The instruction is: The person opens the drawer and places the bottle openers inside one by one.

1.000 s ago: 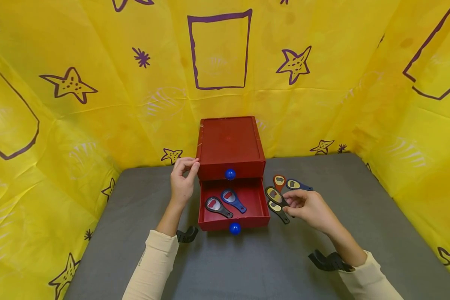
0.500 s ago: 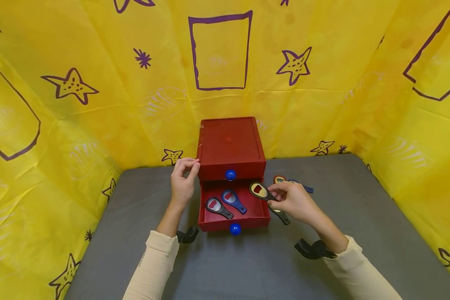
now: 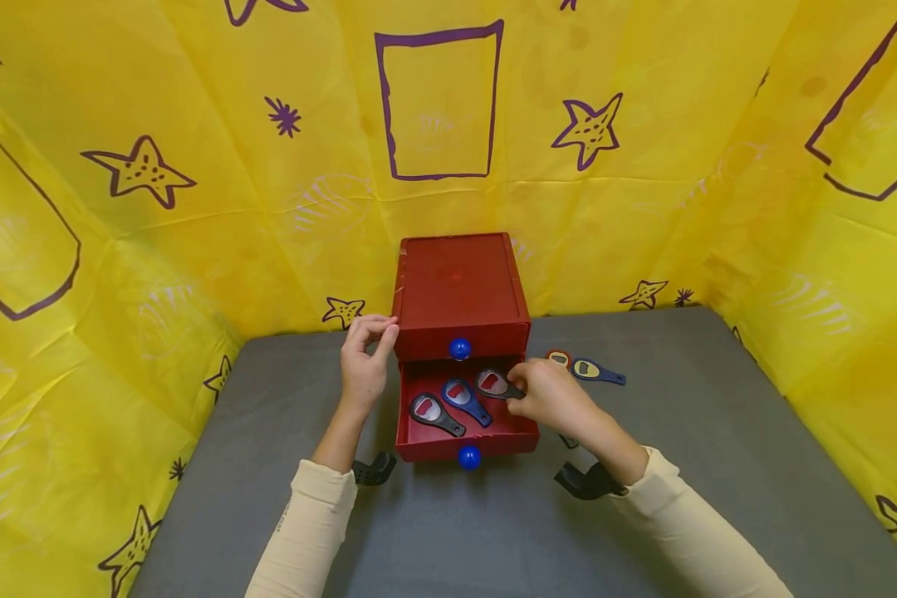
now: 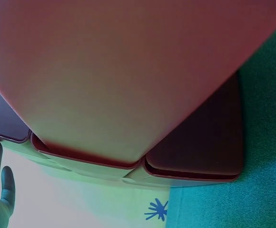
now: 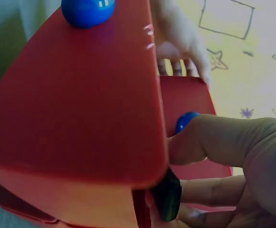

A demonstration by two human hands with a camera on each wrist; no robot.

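A red two-drawer box (image 3: 459,286) stands at the back of the grey table; its lower drawer (image 3: 467,440) is pulled out. Inside lie a black bottle opener (image 3: 433,412) and a blue one (image 3: 465,400). My right hand (image 3: 549,399) reaches over the drawer's right side and pinches a third, black opener (image 3: 493,384) by its handle (image 5: 166,197), its head low inside the drawer. My left hand (image 3: 365,357) holds the box's upper left front corner, its fingers (image 5: 183,45) curled round the edge. The left wrist view shows only the box's side (image 4: 119,85) close up.
On the table right of the box lie an orange opener (image 3: 558,358) and a dark blue one (image 3: 596,371); another black handle tip (image 3: 568,441) shows under my right wrist. Blue knobs (image 3: 459,349) (image 3: 468,457) front both drawers. Yellow patterned cloth (image 3: 194,208) walls the table on three sides.
My right hand picked a black opener off the table, carried it left over the drawer's rim and lowered it into the drawer. The left hand has stayed on the box.
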